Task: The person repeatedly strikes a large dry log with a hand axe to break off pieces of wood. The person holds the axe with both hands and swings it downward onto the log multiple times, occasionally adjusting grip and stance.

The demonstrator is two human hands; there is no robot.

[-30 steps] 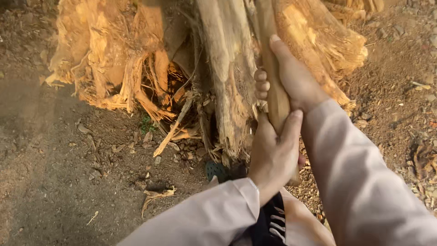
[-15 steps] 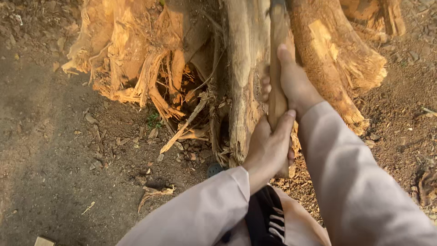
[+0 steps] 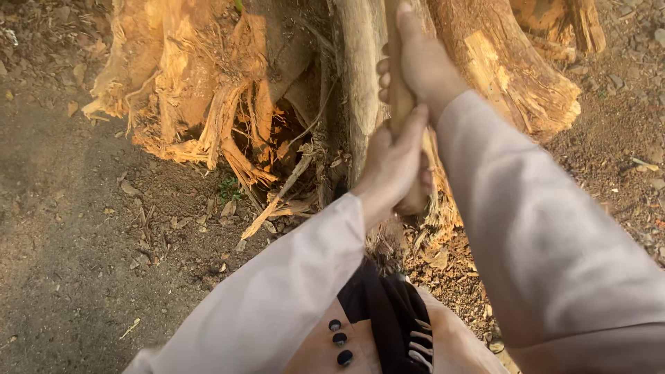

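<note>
Hands are mid-stroke, I judge: left hand (image 3: 395,163) and right hand (image 3: 422,66) wrap fingers tight on handle (image 3: 400,104) at upper centre, next blow needs aim at stump (image 3: 228,111).

Single head view, steeply down and close over hands, stump (image 3: 208,104) and dirt ground (image 3: 76,263).

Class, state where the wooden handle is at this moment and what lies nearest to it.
In the head view, upper middle, the wooden handle stands upright, gripped by the left hand below and the right hand above, before the split tree stump.
</note>
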